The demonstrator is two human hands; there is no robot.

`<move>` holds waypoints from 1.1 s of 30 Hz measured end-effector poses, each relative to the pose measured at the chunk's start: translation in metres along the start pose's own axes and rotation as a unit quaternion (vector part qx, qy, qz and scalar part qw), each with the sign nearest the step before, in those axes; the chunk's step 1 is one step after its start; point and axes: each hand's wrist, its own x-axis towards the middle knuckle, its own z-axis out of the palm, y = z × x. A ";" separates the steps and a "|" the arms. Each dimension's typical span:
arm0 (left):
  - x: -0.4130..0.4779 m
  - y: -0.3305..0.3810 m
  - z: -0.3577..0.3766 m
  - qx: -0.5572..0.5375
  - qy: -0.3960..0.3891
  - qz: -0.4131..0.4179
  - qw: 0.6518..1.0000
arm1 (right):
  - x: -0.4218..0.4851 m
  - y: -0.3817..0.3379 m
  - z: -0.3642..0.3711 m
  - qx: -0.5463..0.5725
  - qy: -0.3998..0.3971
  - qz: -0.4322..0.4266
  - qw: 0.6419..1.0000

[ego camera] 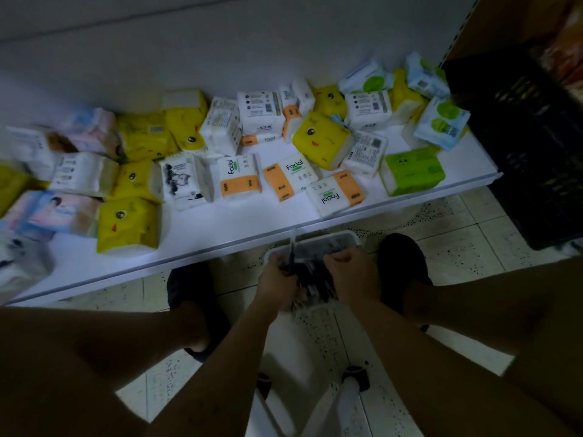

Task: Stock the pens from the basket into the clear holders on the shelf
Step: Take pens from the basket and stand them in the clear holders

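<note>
While w/ pens (310, 275): 2 hands (277, 282) (350, 272), 1 basket (347, 236)

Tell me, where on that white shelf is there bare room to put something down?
Bare: the front strip of the white shelf between the frontmost yellow tissue pack and the orange-and-white Facial pack. Crowded: the back rows and left end.

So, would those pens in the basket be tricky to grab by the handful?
Probably a little. The pens look thin, stiff and smooth, so a bunch may slip apart or roll; one sticks up out of the left hand. They lie jumbled in the basket, so some could snag. Each is likely light.
</note>
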 end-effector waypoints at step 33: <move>-0.248 0.288 -0.146 -0.117 0.208 0.479 0.845 | -0.185 -0.302 -0.152 0.369 -0.230 -0.356 0.827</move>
